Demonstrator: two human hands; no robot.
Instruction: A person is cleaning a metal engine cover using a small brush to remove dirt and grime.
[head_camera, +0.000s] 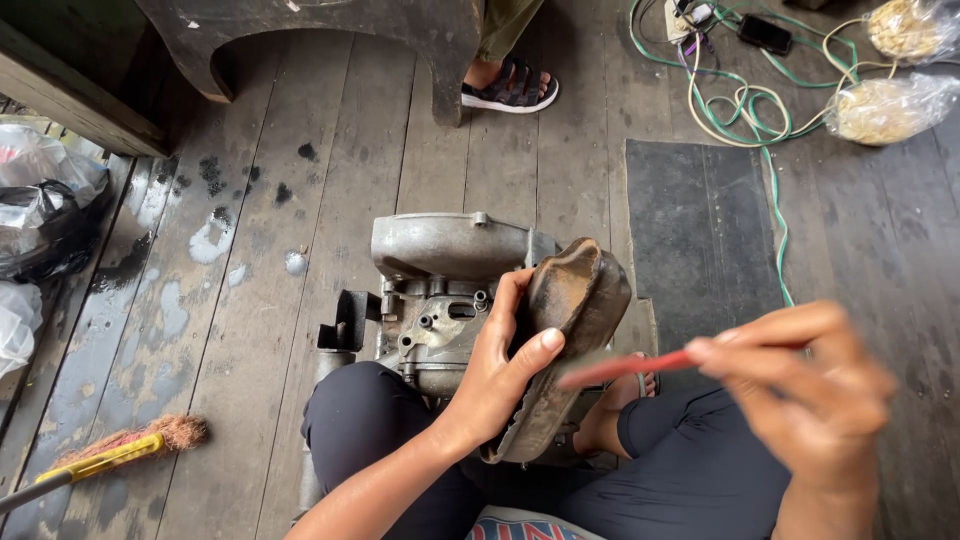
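My left hand (497, 375) grips a dark, greasy metal cover (568, 310) by its edge and holds it upright above my lap. My right hand (815, 385), blurred by motion, holds a thin red-handled tool (625, 367) whose tip points at the cover. Just behind the cover, a grey metal engine block (440, 285) rests on the wooden plank floor (330, 170), between my knees.
A broom with a yellow and red handle (120, 455) lies at the lower left. Plastic bags (45, 200) pile at the left edge. Green and yellow cables (745, 105), a phone (765, 33) and bagged noodles (885, 108) lie at the upper right. Another person's sandalled foot (510, 88) stands by a dark bench leg (445, 70). A black mat (700, 235) lies right of the engine.
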